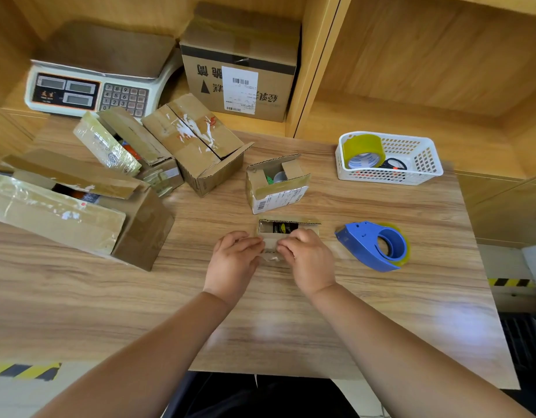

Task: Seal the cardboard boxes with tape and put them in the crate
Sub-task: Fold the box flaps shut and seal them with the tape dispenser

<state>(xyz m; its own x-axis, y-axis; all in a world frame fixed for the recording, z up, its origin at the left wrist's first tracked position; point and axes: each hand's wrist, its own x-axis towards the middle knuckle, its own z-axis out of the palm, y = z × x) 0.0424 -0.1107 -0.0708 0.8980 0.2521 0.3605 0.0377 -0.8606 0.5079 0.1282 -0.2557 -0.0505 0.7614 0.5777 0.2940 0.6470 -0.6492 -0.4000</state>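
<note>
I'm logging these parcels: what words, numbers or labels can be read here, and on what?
"7 8 9", "4 5 6", "1 2 3": keypad of the scale.
Scale's brand plate: too blurred.
Large box: printed characters upside down, unreadable.
Its shipping label: barcodes, text too small.
Open box: label too small.
Nearest box: nothing legible.

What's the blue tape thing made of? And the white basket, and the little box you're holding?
Blue tape dispenser: looks like hard plastic, smooth and slightly glossy.
White basket: likely plastic too, moulded with grid holes.
Small box held by left hand and right hand: corrugated cardboard, wavy edge showing, matte brown.
</note>
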